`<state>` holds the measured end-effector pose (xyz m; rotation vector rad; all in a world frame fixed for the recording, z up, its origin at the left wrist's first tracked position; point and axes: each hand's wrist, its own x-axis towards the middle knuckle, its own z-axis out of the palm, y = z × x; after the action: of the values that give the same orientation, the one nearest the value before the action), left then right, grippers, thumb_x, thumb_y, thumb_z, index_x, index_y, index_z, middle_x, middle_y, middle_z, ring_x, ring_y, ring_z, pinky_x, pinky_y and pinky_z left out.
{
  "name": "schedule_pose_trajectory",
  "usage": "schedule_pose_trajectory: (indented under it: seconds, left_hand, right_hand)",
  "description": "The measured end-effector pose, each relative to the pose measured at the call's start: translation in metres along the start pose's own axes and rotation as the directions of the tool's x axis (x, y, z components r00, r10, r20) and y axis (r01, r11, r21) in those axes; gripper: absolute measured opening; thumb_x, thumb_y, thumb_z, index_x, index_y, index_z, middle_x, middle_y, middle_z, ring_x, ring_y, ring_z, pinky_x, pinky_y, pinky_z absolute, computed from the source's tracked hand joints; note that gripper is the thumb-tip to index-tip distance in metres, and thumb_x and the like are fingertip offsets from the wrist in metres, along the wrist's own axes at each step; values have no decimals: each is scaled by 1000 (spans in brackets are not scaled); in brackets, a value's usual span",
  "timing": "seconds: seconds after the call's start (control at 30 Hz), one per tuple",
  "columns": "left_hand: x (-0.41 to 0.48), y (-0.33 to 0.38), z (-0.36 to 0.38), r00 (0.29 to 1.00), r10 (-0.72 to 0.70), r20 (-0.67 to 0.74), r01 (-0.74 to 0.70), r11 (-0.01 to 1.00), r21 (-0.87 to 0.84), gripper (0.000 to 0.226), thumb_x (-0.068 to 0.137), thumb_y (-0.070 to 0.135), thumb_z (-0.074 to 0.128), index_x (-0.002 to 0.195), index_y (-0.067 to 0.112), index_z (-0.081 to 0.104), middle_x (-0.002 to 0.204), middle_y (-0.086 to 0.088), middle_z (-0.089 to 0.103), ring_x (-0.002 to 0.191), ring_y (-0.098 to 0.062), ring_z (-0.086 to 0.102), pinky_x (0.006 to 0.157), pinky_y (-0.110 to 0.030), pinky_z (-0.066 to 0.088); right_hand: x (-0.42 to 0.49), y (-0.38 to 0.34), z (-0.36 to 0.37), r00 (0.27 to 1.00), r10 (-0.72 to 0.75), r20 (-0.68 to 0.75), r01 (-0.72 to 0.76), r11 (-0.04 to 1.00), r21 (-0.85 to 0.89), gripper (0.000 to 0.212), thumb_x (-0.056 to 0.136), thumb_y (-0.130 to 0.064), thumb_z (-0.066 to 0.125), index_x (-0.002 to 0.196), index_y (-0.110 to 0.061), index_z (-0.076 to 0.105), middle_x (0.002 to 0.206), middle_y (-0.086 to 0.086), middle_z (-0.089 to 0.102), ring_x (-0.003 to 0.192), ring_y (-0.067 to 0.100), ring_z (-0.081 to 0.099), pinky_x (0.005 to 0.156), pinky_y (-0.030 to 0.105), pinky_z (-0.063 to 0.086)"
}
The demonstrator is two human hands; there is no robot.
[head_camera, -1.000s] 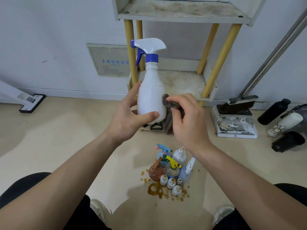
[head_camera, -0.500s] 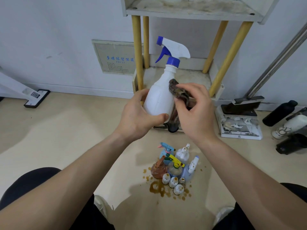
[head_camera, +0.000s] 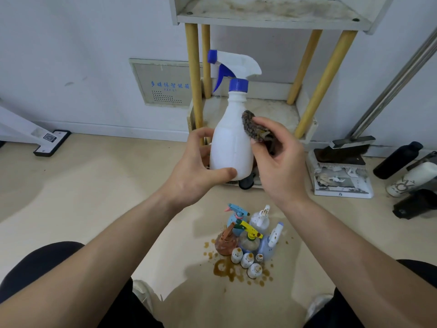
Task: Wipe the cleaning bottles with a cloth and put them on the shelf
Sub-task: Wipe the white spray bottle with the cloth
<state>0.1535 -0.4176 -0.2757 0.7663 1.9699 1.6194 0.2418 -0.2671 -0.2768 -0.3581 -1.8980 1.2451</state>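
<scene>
My left hand (head_camera: 196,171) grips the lower body of a white spray bottle (head_camera: 230,143) with a blue trigger and collar, held upright in mid-air. My right hand (head_camera: 277,162) is closed on a dark brown cloth (head_camera: 254,126) pressed against the bottle's right shoulder. On the floor below stands a cluster of several small dirty spray bottles (head_camera: 248,237) amid brown spill spots. The white shelf (head_camera: 272,22) with yellow posts stands against the wall behind; its lower tier (head_camera: 272,110) is stained.
A dustpan with brush (head_camera: 340,171) lies right of the shelf, beside a slanted metal handle. Dark and white bottles (head_camera: 402,171) lie at the far right. A white floor-tool base (head_camera: 50,142) sits at the left. My knees frame the bottom.
The bottle tilted right half a second ago and is now upright again. The cloth has slid up from the bottle's lower side to its shoulder.
</scene>
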Motion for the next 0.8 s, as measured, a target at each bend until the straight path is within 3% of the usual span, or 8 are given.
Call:
schedule_pose_trajectory:
  seconds: [0.1, 0.33, 0.4, 0.47, 0.53, 0.63, 0.7, 0.8]
  left_hand:
    - [1, -1, 0, 1000, -6, -9, 5, 1000, -27, 76, 64, 21, 86, 123, 30, 40, 109, 0, 74, 100, -16, 70, 78, -31, 60]
    - [0, -1, 10, 997, 22, -68, -23, 1000, -19, 75, 63, 24, 86, 120, 39, 40, 121, 2, 61, 99, -26, 69, 69, -31, 60]
    - [0, -1, 13, 994, 28, -105, -29, 1000, -11, 76, 62, 25, 86, 121, 37, 40, 120, 0, 61, 100, -26, 69, 69, -33, 62]
    - [2, -1, 14, 988, 30, -151, -31, 1000, -2, 78, 61, 27, 86, 124, 36, 40, 119, -1, 62, 99, -25, 70, 73, -40, 63]
    - [5, -2, 11, 980, 37, -195, -38, 999, 0, 82, 57, 32, 88, 125, 36, 42, 118, -2, 64, 97, -26, 71, 77, -49, 62]
    - [7, 1, 5, 977, 64, -205, -59, 998, 28, 88, 51, 41, 89, 126, 39, 44, 118, -2, 67, 95, -25, 72, 77, -51, 62]
    - [8, 2, 4, 978, 65, -197, -58, 998, 39, 87, 51, 41, 88, 126, 40, 45, 118, -2, 67, 95, -26, 72, 77, -53, 62]
    - [7, 2, 7, 980, 52, -191, -41, 997, 59, 82, 54, 36, 86, 125, 39, 46, 116, -1, 65, 97, -26, 70, 75, -54, 61]
  right_hand:
    - [0, 2, 0, 1000, 23, 1, -23, 999, 24, 38, 92, 5, 61, 125, -13, 67, 120, -5, 70, 117, 8, 63, 102, 28, 51]
    - [1, 1, 1, 995, 93, -22, -92, 996, 18, 37, 94, 1, 62, 127, -15, 66, 119, -9, 68, 115, 1, 63, 97, 17, 49]
    - [1, -1, 1, 999, 39, -33, -42, 996, -85, 40, 92, 2, 61, 128, -13, 67, 119, -5, 65, 113, 2, 61, 99, 18, 48]
    - [0, -5, -1, 994, -110, -18, 103, 964, -244, 41, 89, 2, 60, 127, -12, 69, 115, -1, 60, 105, 7, 59, 95, 17, 47]
    - [-5, -10, 0, 957, -275, 89, 288, 883, -370, 39, 86, 2, 61, 121, -9, 72, 109, 5, 59, 99, 20, 58, 87, 26, 48]
    - [-17, -15, 6, 882, -374, 285, 468, 764, -444, 38, 83, 0, 57, 114, -10, 75, 103, 7, 60, 92, 28, 54, 77, 33, 45]
    - [-15, -18, 5, 878, -370, 302, 475, 745, -467, 38, 86, -5, 50, 115, -11, 75, 103, 7, 60, 92, 28, 54, 75, 33, 45]
    - [2, -19, -2, 938, -296, 183, 348, 803, -484, 41, 86, -2, 50, 118, -10, 73, 106, 9, 58, 96, 30, 57, 81, 34, 48]
